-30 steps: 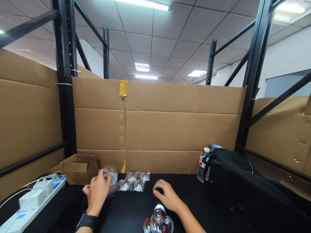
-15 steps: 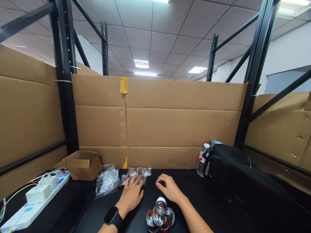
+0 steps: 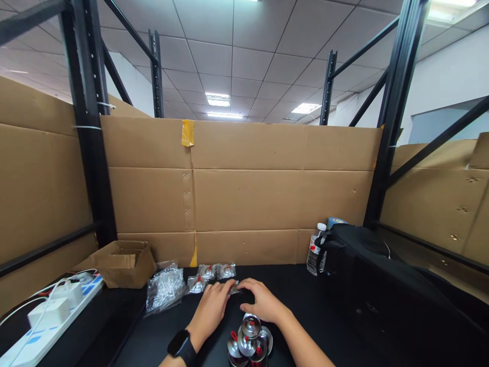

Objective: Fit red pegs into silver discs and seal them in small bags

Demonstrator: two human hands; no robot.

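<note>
My left hand (image 3: 214,305), with a black watch on its wrist, has its fingers closed on a small clear plastic packet (image 3: 234,289), mostly covered by the fingertips. Facing it, my right hand (image 3: 263,300) is curved, thumb and fingers apart, its fingertips beside the same packet; whether they touch it I cannot tell. Just below my right hand stands a stack of shiny silver rounded pieces (image 3: 250,344) showing bits of red. Beyond my left hand lie several clear packets (image 3: 208,271), each with a silver, red-marked piece inside.
A heap of crumpled clear plastic (image 3: 166,289) lies left of the packets, beside an open cardboard box (image 3: 128,265). A white power strip (image 3: 69,318) with plugs runs along the left. On the right are a water bottle (image 3: 315,250) and a large black bag (image 3: 382,295).
My left hand has moved right from over the packets, with one packet now in its fingers. My right hand has opened and come close to it. The view has shifted slightly.
</note>
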